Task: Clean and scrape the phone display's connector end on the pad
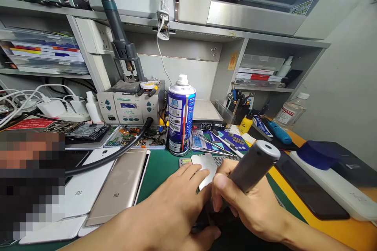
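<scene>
My right hand [247,200] is wrapped round a thick grey cylindrical tool [255,164] that looks like an electric screwdriver. It tilts with its butt end up and to the right; its lower tip is hidden. Beside it, my left hand [179,200] is bent over a dark object [224,223] on the green mat [154,168], thumb on the near side and fingers on the far side. Most of that object is covered, so its kind cannot be told. Just beyond the left fingertips lies a silver plate [204,160], partly covered by the fingers.
A blue spray can [181,117] stands ahead. Phones and a gold back panel [118,188] lie left, crossed by a black hose [108,160] from the hot-air station [129,108]. Tweezers [215,143] lie beyond my hands. At right are a black phone [312,188] and white bar [335,192].
</scene>
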A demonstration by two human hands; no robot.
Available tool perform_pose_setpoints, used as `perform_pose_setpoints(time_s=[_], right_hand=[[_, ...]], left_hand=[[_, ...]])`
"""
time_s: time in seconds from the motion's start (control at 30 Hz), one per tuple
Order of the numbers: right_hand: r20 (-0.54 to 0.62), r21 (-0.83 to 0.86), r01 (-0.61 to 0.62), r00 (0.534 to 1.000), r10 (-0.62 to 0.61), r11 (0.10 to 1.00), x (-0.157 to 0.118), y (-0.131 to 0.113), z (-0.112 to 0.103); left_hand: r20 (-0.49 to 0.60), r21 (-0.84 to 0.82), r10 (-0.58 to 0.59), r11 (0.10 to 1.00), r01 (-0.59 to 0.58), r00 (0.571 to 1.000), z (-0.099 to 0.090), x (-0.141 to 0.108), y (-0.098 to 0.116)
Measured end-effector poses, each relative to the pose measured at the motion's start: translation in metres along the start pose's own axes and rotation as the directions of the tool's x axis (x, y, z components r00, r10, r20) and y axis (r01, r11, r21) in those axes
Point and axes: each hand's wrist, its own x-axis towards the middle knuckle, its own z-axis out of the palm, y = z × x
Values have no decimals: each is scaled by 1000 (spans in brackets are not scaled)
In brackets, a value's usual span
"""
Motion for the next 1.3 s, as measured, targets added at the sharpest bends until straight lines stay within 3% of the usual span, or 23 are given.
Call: perform_pose_setpoints(time_s=[0.73, 1.3], right_hand=[[-27, 12, -70, 997, 71, 997, 0, 0, -2], [-14, 14, 17, 1000, -17, 1000, -2, 2, 1]], left_hand=[[22, 13, -27, 1000, 27, 999, -2, -1, 2], [-12, 14, 17, 1000, -17, 1000, -1, 1, -1]])
